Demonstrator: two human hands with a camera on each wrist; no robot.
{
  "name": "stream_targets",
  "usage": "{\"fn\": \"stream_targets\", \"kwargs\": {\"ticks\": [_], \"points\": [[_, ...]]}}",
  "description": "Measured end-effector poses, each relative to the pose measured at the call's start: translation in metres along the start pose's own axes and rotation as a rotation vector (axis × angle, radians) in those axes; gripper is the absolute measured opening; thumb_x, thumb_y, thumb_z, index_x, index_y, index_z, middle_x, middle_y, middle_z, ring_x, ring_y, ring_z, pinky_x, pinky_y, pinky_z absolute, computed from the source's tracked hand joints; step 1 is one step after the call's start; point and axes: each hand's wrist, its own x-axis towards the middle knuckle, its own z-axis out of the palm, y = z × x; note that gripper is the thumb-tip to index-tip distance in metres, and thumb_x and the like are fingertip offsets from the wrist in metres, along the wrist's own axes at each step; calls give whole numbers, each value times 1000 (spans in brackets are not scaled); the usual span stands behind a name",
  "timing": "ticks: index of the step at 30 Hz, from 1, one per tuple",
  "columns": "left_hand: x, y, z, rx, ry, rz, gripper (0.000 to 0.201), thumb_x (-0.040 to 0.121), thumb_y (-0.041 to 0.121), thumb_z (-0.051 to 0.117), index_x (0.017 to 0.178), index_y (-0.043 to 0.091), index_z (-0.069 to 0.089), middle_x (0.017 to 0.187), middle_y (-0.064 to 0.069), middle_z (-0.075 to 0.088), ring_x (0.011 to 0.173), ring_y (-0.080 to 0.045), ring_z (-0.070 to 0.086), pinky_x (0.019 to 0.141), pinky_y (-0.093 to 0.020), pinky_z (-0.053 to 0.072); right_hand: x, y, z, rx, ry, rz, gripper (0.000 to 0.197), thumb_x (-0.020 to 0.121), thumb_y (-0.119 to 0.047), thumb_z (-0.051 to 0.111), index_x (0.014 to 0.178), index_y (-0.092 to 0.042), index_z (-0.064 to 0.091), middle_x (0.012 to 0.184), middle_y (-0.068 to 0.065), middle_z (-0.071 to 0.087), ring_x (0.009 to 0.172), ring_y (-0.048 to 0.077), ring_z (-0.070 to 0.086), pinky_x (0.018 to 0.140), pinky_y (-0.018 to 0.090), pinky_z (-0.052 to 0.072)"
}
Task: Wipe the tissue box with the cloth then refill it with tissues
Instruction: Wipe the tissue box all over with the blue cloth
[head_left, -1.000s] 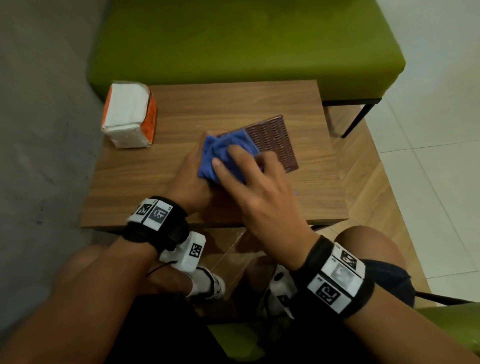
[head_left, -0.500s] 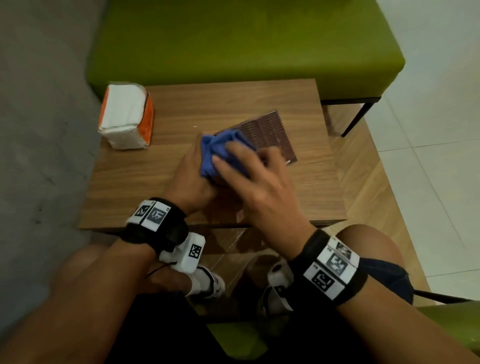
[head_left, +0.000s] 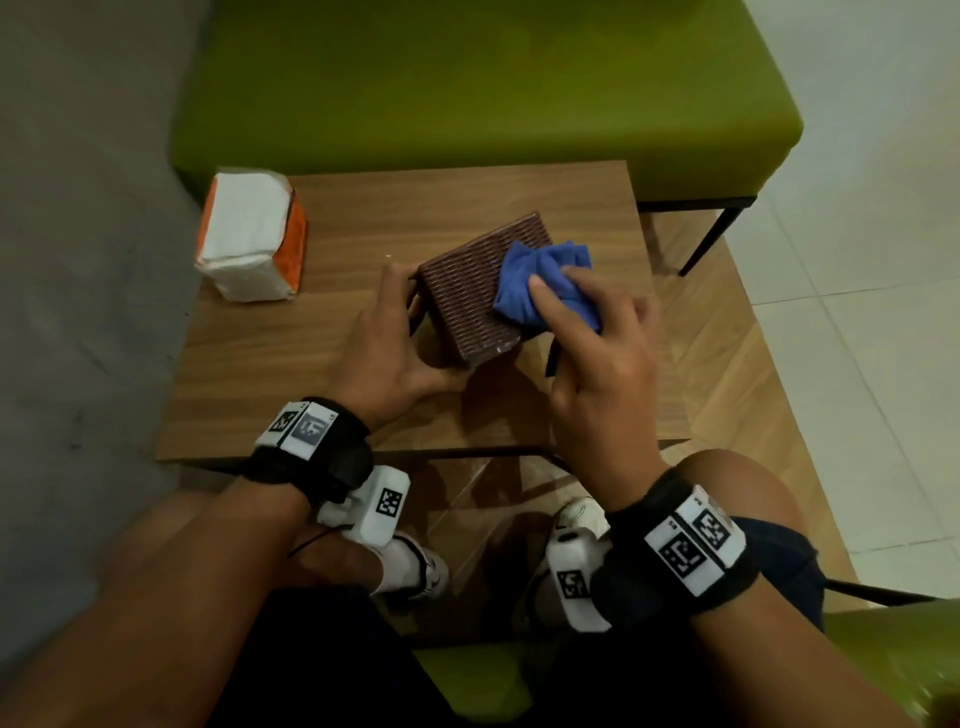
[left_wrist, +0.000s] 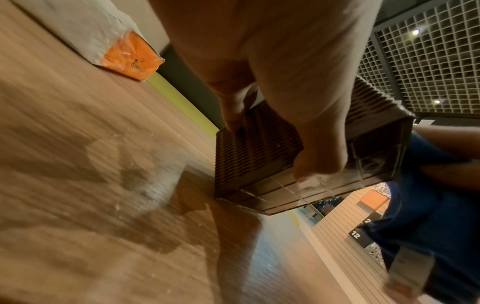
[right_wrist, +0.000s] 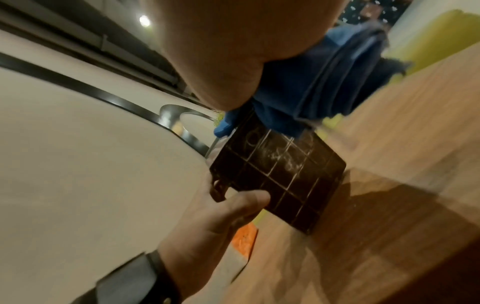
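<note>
The brown woven tissue box (head_left: 470, 291) stood on the wooden table (head_left: 291, 358) a little right of its middle, tipped so that only its lower far-right edge met the wood, with its near-left side raised. The left hand (head_left: 387, 353) gripped the box's near-left end, thumb curled onto the gridded end face and fingers on the woven face beside it. The right hand (head_left: 597, 353) pressed the bunched blue cloth (head_left: 545, 286) against the right part of the box's upper woven face, index finger stretched across the cloth and the other fingers curled round it; the cloth overhung the box's right edge. The box's far corner lay well inside the table's far edge, while the right hand and cloth sat near the table's right edge, beyond which the floor showed. The wrapped pack of tissues (head_left: 249, 244), white with orange ends, stood at the far left corner, touching the left edge, well apart from the box. Bare wood lay open between the pack and the left hand, and along the near-left part. A green bench (head_left: 467, 78) ran just beyond the far edge.
</note>
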Motion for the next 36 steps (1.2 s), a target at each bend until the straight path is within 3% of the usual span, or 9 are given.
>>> {"fn": "stream_targets", "kwargs": {"ticks": [4,7,10,14,20,24,28,33,36], "points": [[-9,-5,7,-93,48,72,109,66,11,102,147,30,32,145,33,51,143,-10,54,117,-48,49,-5,-9,-1,87,-24,-39,51,93,7,58,138,-16,71,144,16,58,112,34,52,99,26,36],[-10,-3,9,-111,40,124,114,70,14,100,158,20,27,157,8,49,147,-16,52,119,-46,48,-5,-11,4,158,-38,-12,52,92,7,60,136,-18,72,144,13,58,112,32,50,100,29,39],[-9,9,8,-118,13,113,114,66,30,101,153,15,29,150,-4,52,141,-12,56,113,-34,50,-8,-16,8,179,-77,-41,51,93,5,59,136,-18,72,146,11,58,113,29,48,100,30,40],[0,22,4,-79,36,102,98,64,20,101,136,15,34,133,9,55,125,4,61,102,-23,53,-9,-23,10,195,-91,-65,51,93,6,63,136,-19,72,146,10,58,111,29,47,98,29,38],[1,12,-6,-112,54,105,102,60,29,103,136,20,37,142,-2,57,139,-17,57,115,-49,51,2,-10,8,131,-2,-6,47,93,0,54,132,-15,74,143,13,61,112,30,49,94,33,41],[-1,12,-18,-65,2,105,103,59,38,98,139,17,35,141,8,55,135,-2,57,114,-29,48,3,-18,5,159,-52,-62,47,91,0,57,130,-16,75,142,12,61,112,29,50,95,26,36],[2,16,-42,152,-41,203,102,62,52,90,144,16,38,139,2,49,130,6,49,110,-17,41,1,-30,10,154,-170,-199,35,99,-8,58,128,-15,76,144,13,61,109,33,50,93,35,43],[4,5,-62,188,-48,255,96,74,45,83,151,9,37,140,-4,49,126,-4,53,110,-21,42,8,-41,7,335,-280,-236,37,96,-8,56,125,-17,78,142,9,62,113,31,54,96,35,44],[2,-14,-70,251,-30,187,102,65,50,83,150,19,35,142,-2,47,131,-14,52,113,-29,42,1,-35,-8,542,-228,-77,41,93,-1,54,122,-16,78,139,5,62,124,26,56,105,36,46]]}}
